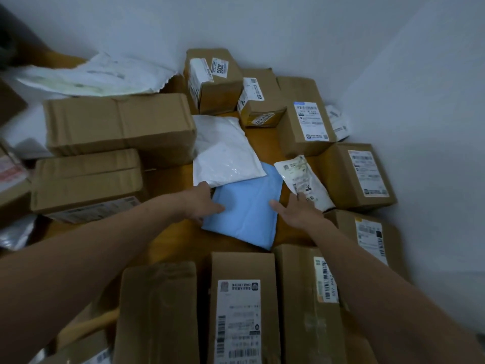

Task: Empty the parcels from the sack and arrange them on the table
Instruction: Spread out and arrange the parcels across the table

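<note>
A flat light-blue parcel (244,206) lies on the wooden table (168,179) in the middle of the ring of parcels. My left hand (202,203) grips its left edge, thumb on top and fingers tucked below. At the parcel's right edge my right hand (294,211) rests flat, thumb on the blue wrapping and straight fingers touching a white labelled pouch (301,179). A white plastic mailer (223,151) overlaps the blue parcel's far corner. The crumpled white sack (97,74) lies at the back left on top of boxes.
Several brown cardboard boxes ring the table: two large ones (118,122) on the left, labelled ones (212,77) at the back, more on the right (359,174) and along the near edge (241,306). Grey walls close the back and right.
</note>
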